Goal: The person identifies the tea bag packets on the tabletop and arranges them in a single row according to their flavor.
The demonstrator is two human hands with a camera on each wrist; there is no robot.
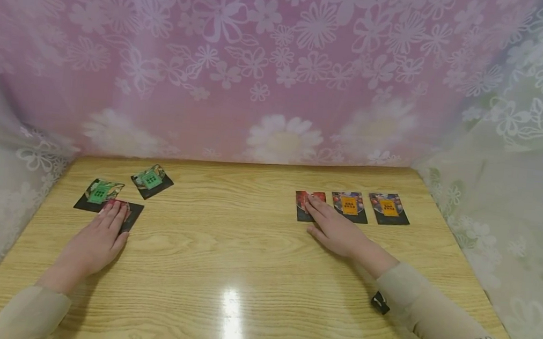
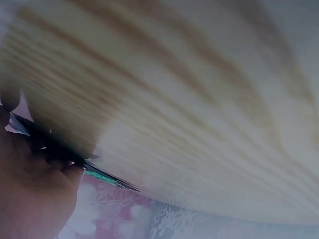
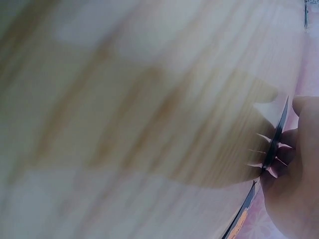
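Observation:
My left hand (image 1: 92,245) lies with straight fingers on a red and black packet (image 1: 134,215) at the table's left. That packet overlaps the corner of a green-labelled packet (image 1: 99,192); a second green-labelled packet (image 1: 151,179) lies tilted behind it. On the right side, my right hand (image 1: 336,230) rests extended fingertips on another red and black packet (image 1: 301,210), partly covering it. Two orange-labelled packets (image 1: 350,204) lie beside it in a row. The right wrist view shows the fingers against the thin dark packet (image 3: 275,144), thumb apart.
A small black object (image 1: 380,303) lies by the right forearm. The wood-grain table (image 1: 218,229) reaches back to a pink floral curtain (image 1: 259,82). Pale floral curtains (image 1: 515,212) hang at both sides.

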